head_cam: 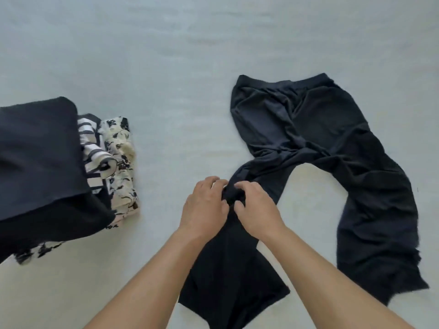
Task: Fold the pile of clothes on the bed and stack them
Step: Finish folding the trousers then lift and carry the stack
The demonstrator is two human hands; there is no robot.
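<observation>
Black trousers (bunched) between hands

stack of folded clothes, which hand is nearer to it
Left. The left hand lies between the stack of folded clothes and the right hand; both hands pinch the black trousers.

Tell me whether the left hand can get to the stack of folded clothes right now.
Probably yes. The left hand is pinching the black trousers, but only bare bedsheet lies between it and the stack of folded clothes.
</observation>
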